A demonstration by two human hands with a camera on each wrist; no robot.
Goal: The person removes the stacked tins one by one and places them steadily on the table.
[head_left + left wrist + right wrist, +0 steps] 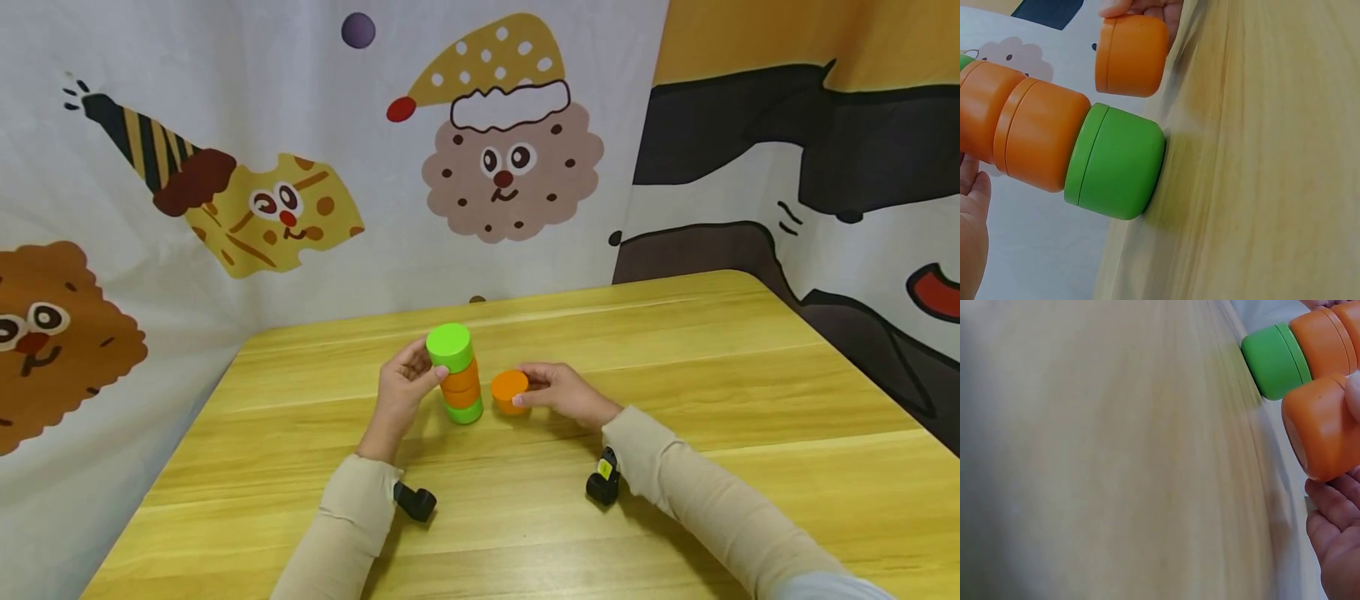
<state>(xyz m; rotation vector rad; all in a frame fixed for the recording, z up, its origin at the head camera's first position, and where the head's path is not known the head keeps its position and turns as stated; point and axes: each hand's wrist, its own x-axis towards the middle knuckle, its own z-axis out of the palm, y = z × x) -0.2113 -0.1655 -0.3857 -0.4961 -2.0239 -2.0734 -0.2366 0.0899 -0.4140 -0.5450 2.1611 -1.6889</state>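
Note:
In the head view a stack of small lidded jars stands on the table: a green jar (465,412) at the bottom, two orange jars (461,383) above it, and a green jar (450,348) on top. My left hand (405,379) grips the stack near its top, thumb at the front of the top green jar, other fingers partly hidden behind. To the right of the stack, my right hand (562,392) holds a separate orange jar (510,392) between thumb and fingers. The right wrist view shows the base of this orange jar (1319,431), lifted off the table.
The wood-grain table (525,533) extends on all sides of the stack. Behind it hangs a white curtain (300,83) printed with cartoon figures. Small black cameras (416,502) are strapped at both wrists.

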